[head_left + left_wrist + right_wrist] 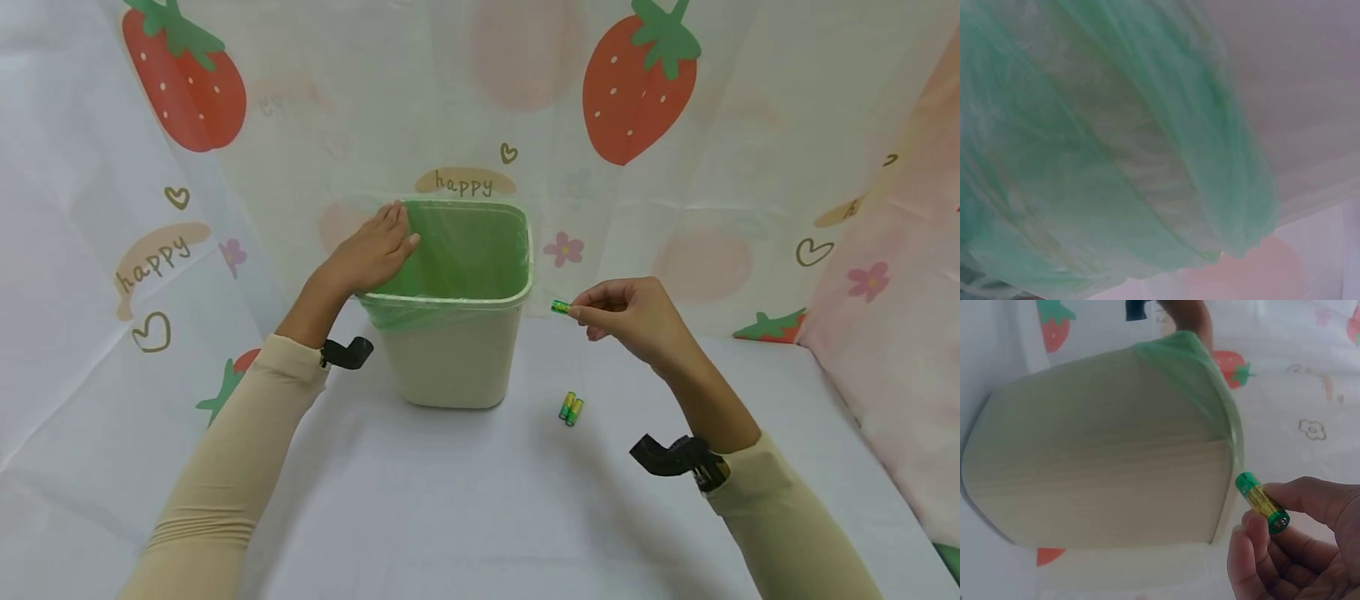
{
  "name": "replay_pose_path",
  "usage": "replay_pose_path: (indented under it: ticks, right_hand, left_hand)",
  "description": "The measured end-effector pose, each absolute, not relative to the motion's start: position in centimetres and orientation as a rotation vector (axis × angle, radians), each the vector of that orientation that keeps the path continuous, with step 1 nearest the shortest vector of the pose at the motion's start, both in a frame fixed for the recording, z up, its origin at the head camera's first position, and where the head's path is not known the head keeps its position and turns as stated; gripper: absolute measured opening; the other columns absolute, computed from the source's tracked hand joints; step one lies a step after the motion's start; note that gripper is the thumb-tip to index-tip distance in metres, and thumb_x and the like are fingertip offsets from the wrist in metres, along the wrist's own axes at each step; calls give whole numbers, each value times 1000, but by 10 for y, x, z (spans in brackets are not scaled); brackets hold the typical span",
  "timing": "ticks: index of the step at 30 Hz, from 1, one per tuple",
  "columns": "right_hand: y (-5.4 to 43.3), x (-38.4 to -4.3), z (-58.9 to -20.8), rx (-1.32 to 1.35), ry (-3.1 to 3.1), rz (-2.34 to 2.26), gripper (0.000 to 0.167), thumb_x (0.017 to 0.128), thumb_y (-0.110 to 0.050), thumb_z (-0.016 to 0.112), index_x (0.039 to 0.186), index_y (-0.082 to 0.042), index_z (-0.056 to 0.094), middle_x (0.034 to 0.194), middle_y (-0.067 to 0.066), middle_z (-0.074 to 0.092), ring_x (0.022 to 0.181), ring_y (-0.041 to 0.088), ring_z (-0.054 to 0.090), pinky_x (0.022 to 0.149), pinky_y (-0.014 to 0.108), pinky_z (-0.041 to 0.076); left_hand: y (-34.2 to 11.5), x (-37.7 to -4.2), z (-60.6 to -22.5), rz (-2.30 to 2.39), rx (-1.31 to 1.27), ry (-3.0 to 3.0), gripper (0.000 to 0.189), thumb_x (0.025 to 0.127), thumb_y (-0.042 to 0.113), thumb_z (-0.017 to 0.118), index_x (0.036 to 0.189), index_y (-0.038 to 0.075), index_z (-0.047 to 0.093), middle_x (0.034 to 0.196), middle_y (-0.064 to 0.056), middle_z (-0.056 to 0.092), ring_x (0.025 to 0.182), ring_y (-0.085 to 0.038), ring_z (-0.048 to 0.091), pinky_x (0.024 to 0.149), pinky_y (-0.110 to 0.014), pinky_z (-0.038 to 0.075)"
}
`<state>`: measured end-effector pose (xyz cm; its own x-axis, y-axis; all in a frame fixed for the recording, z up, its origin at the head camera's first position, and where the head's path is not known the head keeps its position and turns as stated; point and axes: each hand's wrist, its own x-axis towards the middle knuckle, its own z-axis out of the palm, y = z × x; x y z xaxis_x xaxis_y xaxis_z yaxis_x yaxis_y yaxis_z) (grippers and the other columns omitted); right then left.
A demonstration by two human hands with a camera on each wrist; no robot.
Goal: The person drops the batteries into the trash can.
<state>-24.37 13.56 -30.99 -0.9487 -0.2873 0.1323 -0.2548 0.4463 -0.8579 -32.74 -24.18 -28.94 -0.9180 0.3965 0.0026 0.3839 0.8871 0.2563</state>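
A pale trash can (457,358) stands on the white surface, lined with a green plastic bag (468,250) folded over its rim. My left hand (377,250) rests on the left side of the rim, fingers extended. In the left wrist view the bag's folded edge (1197,156) fills most of the picture and the hand is hidden. To the right of the can, my right hand (622,317) pinches a green and yellow battery (1262,503) between thumb and fingers, apart from the rim. Two similar batteries (571,408) lie side by side on the surface below that hand.
Behind the can hangs a white cloth (420,100) printed with strawberries, hearts and the word happy. A pinkish cloth (907,333) borders the right side. Black wrist cameras sit on both forearms.
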Motion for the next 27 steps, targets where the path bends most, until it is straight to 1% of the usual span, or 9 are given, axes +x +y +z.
replay_pose_path:
  ticks: [6, 13, 19, 21, 24, 27]
  right_hand:
    - [126, -247, -294, -544, 2676, -1552, 31, 93, -32, 77, 105, -3, 76, 91, 11, 73, 76, 24, 70, 85, 31, 55]
    - [113, -248, -282, -501, 2675, -1628, 28, 92, -30, 79, 104, -5, 76, 91, 9, 73, 75, 23, 69, 80, 30, 56]
    - [103, -252, -275, -535, 2680, -1673, 25, 91, -28, 80, 103, -6, 77, 93, 8, 74, 75, 27, 69, 77, 29, 57]
    - [99, -253, -272, -552, 2674, -1683, 25, 91, -28, 80, 103, -6, 77, 95, 8, 74, 76, 27, 69, 77, 30, 58]
    - [92, -255, -267, -570, 2677, -1668, 25, 91, -29, 80, 103, -7, 77, 95, 9, 74, 79, 30, 69, 80, 31, 57]
    - [84, -257, -261, -595, 2686, -1653, 23, 91, -29, 80, 101, -9, 78, 91, 8, 74, 77, 30, 68, 81, 34, 54]
  left_hand:
    - [-243, -328, -291, 398, 624, 3004, 69, 113, 39, 19, 158, -7, -6, 167, -22, -13, 154, -34, -13, 126, -46, -2]
    - [-244, -328, -290, 401, 629, 3004, 70, 113, 40, 18, 158, -7, -7, 167, -21, -14, 154, -33, -14, 125, -46, -3]
    - [-243, -329, -290, 404, 633, 3007, 69, 113, 39, 19, 158, -7, -6, 167, -21, -14, 154, -33, -14, 125, -46, -3]
    - [-243, -330, -291, 410, 637, 3008, 69, 113, 39, 19, 158, -7, -6, 167, -21, -14, 154, -33, -14, 125, -46, -3]
    - [-243, -331, -292, 418, 638, 3004, 69, 113, 40, 18, 158, -7, -6, 167, -20, -14, 154, -32, -14, 126, -46, -3]
    - [-244, -330, -291, 418, 633, 3003, 69, 113, 40, 18, 158, -6, -7, 167, -20, -15, 154, -31, -15, 126, -45, -3]
